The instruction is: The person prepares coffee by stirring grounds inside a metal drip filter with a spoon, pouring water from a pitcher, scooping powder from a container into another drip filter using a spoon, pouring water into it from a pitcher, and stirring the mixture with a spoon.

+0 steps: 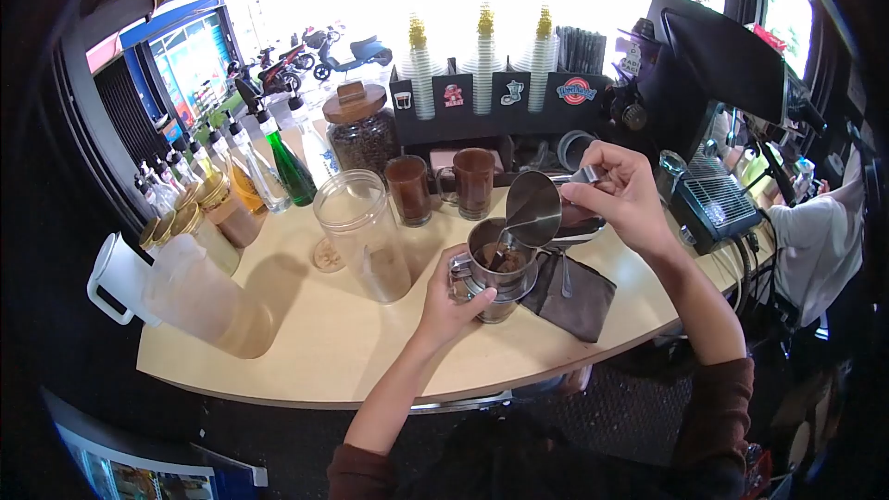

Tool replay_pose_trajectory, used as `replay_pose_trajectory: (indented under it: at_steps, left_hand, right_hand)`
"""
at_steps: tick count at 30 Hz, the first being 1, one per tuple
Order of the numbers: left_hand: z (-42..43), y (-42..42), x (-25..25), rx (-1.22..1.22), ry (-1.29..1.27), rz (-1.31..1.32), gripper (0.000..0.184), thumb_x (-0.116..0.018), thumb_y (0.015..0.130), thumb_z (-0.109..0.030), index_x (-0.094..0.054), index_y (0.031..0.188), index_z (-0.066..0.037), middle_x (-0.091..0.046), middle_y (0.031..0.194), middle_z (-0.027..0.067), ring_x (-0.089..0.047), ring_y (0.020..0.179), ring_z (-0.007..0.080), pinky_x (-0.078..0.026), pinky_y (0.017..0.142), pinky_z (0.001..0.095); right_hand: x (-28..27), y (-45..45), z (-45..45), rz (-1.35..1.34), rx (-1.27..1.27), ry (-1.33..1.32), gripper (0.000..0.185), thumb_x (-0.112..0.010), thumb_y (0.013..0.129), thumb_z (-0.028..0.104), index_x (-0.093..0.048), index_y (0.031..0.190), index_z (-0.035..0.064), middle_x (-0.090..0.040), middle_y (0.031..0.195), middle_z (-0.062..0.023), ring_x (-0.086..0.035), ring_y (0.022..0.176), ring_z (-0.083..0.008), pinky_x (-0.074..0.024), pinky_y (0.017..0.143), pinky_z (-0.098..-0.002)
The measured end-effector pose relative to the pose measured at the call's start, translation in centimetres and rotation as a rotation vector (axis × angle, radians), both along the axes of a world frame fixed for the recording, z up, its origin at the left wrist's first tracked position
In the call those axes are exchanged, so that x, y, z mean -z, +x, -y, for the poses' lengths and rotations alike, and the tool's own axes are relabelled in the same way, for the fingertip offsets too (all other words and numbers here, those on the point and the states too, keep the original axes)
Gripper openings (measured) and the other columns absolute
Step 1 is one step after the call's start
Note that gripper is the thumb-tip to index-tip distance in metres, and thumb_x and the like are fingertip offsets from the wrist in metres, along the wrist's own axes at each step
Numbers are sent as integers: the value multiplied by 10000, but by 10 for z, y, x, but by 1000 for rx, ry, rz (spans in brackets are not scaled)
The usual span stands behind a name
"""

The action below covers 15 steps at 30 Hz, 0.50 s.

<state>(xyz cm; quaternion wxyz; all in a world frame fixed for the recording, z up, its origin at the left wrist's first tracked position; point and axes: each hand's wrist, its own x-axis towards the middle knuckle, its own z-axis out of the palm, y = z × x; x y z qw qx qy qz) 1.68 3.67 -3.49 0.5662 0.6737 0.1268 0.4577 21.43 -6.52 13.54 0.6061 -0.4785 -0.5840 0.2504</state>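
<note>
A metal coffee dripper sits on a small glass on the counter. My left hand is closed around the dripper's handle side and lower rim. Brown coffee grounds show inside it. Above, my right hand grips a steel pitcher by its handle. The pitcher tilts left, its spout over the dripper, and a thin stream seems to run down into the grounds. Beside the dripper lies a folded dark cloth with a spoon on it.
Left of the dripper stands a clear plastic jar. Two glass mugs of brown drink are behind. A frosted pitcher, syrup bottles, a coffee bean jar, cup stacks and an espresso machine surround the counter. Another person is at right.
</note>
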Motion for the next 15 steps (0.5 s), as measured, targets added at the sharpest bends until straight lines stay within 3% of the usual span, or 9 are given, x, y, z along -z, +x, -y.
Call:
replay_pose_trajectory:
  at_steps: [7, 15]
  left_hand:
    - [-1, 1, 1, -11, 29, 15, 629, -755, 732, -139, -428, 1254, -14, -576, 1106, 97, -556, 1033, 167, -428, 929, 323]
    - [1, 0, -2, -36, 38, -11, 625, -755, 733, -169, -436, 1249, -21, -581, 1099, 98, -560, 1026, 170, -436, 914, 332]
  right_hand:
    - [-1, 2, -1, -20, 8, 6, 172, -680, 790, -12, -515, 756, 25, -555, 721, 6, -515, 639, -5, -412, 541, -161]
    - [0, 8, -5, 2, 67, 3, 191, -691, 772, -7, -512, 726, 43, -491, 690, 49, -410, 588, 33, -297, 490, -153]
